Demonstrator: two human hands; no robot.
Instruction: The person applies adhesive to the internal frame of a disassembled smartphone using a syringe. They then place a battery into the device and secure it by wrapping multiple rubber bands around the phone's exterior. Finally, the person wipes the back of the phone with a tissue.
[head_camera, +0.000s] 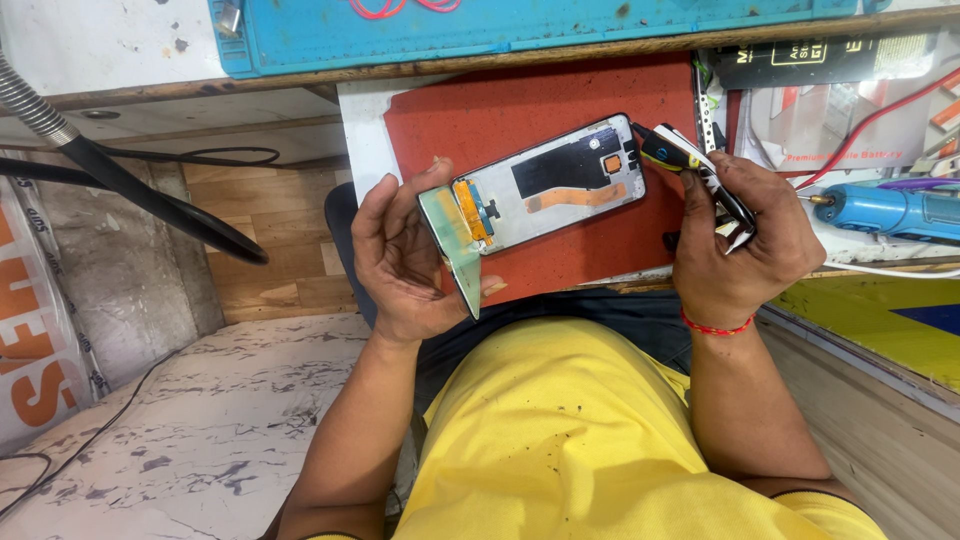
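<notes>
We cannot make out our right hand's (735, 240) tool (700, 175) fully; its handle is buried in the closed fist. At nine o'clock, our left hand (405, 255) curls around the phone screen assembly (545, 185), held above the red mat (520, 110) on the bench (360, 130).

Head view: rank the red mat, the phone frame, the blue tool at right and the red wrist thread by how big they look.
1. Red mat, clearly largest.
2. Phone frame, held by the left hand.
3. Blue tool, partly cut off by the picture's edge, so unsure.
4. Red wrist thread on the right hand, smallest.
</notes>
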